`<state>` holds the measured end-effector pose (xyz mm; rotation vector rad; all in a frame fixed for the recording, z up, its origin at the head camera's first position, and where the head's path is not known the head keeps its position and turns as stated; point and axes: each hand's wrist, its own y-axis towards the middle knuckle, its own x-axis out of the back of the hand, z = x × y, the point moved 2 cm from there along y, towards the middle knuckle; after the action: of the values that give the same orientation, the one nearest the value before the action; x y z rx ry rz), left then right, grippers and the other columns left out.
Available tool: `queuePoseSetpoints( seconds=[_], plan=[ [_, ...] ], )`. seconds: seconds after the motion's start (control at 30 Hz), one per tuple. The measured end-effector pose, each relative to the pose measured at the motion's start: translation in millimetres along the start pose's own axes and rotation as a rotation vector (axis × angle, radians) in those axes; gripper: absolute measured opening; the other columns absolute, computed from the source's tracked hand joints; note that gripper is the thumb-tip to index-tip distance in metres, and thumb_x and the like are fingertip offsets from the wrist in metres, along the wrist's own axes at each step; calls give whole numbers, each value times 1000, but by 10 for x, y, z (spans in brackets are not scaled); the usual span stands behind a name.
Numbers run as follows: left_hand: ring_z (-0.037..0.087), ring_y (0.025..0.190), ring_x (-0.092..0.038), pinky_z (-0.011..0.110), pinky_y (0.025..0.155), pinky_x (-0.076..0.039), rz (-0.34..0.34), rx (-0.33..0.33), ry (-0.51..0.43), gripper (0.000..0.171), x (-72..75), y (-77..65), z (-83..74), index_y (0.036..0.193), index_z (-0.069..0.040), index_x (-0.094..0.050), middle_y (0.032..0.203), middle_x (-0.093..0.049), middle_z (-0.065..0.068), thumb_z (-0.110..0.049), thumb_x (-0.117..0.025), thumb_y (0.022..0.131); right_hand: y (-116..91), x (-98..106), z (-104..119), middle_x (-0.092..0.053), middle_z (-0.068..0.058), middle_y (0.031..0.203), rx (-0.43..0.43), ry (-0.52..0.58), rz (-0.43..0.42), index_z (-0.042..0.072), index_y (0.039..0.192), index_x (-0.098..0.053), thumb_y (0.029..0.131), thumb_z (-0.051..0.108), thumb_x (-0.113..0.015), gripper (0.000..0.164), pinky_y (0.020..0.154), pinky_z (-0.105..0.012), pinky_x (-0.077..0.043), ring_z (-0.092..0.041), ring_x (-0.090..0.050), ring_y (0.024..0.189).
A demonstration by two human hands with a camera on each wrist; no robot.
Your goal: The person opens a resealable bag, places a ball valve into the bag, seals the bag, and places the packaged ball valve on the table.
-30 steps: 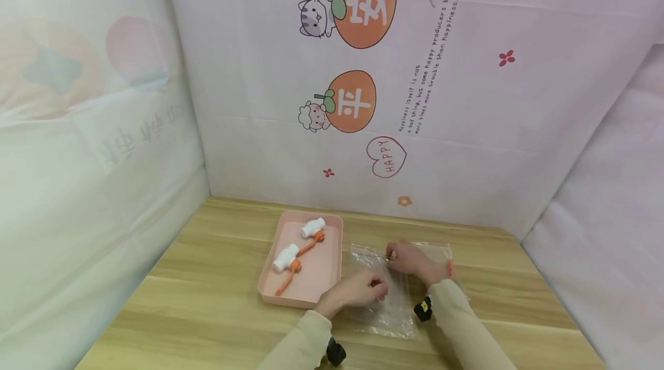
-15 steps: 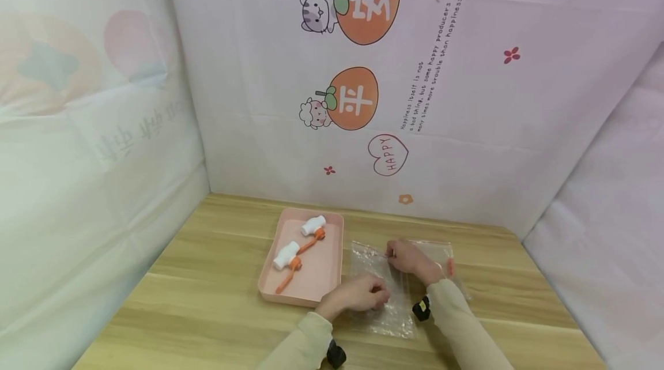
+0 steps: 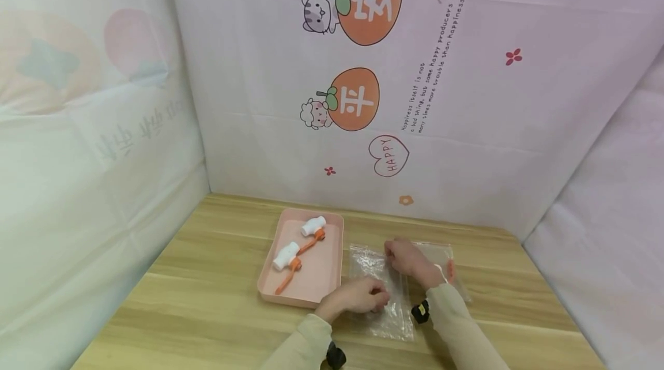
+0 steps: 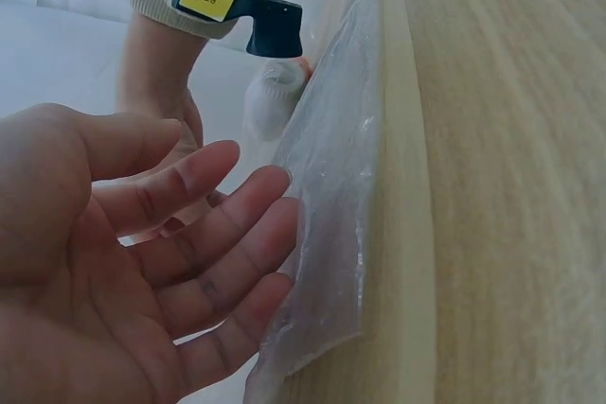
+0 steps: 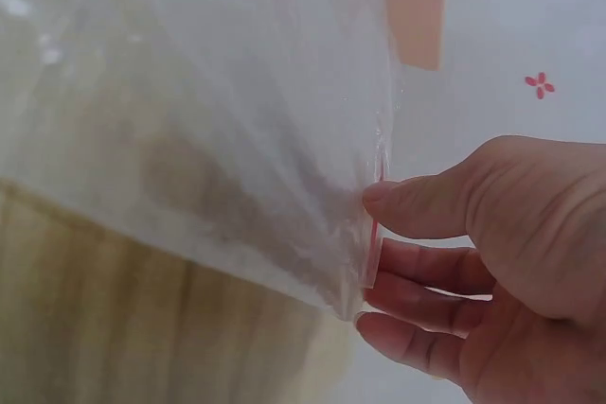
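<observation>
A clear zip bag (image 3: 369, 266) lies right of the pink tray. My right hand (image 3: 408, 259) pinches its top right corner; in the right wrist view, the thumb and fingers grip the bag (image 5: 218, 130) by its red-lined zip edge. My left hand (image 3: 358, 295) is over the lower part of the bag. Its fingers are loosely bent in the left wrist view, their tips against or very close to the plastic (image 4: 327, 205), pinching nothing. Partly behind my right forearm lies a second clear bag (image 3: 434, 250), with an orange handle (image 3: 451, 271) and a bit of white showing.
The shallow pink tray (image 3: 321, 272) holds two white ball valves with orange handles, one nearer (image 3: 286, 256) and one farther (image 3: 313, 226). Everything rests on a wood-grain table (image 3: 187, 278). Printed cloth walls (image 3: 270, 145) stand at the back and sides.
My right hand has shifted slightly left with the bag corner, and the bag's top edge has changed shape. The left hand barely moves. The tray and valves stay put.
</observation>
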<state>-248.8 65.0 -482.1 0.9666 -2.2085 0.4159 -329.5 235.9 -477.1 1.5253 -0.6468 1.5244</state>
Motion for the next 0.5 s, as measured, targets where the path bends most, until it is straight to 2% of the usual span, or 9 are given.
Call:
queuePoseSetpoints(
  seconds=[0.27,0.5],
  plan=[
    [4,56,-54,21,52,-43,7,29,-50,25,10,-24,2,78,-17,-63,66,-62,-6,-33,-53,93,5,117,89,-43,3,62,3,6,-7,11,69,-48,75,-4,-58,19,52,-27,-35,-13,-40,57],
    [9,61,-60,21,53,-45,24,30,-123,25,-7,-11,19,81,-12,-65,68,-64,-2,-31,-53,93,19,143,147,-49,5,64,19,86,2,11,72,-53,75,-3,-60,16,52,-25,-38,-10,-44,58]
  ],
)
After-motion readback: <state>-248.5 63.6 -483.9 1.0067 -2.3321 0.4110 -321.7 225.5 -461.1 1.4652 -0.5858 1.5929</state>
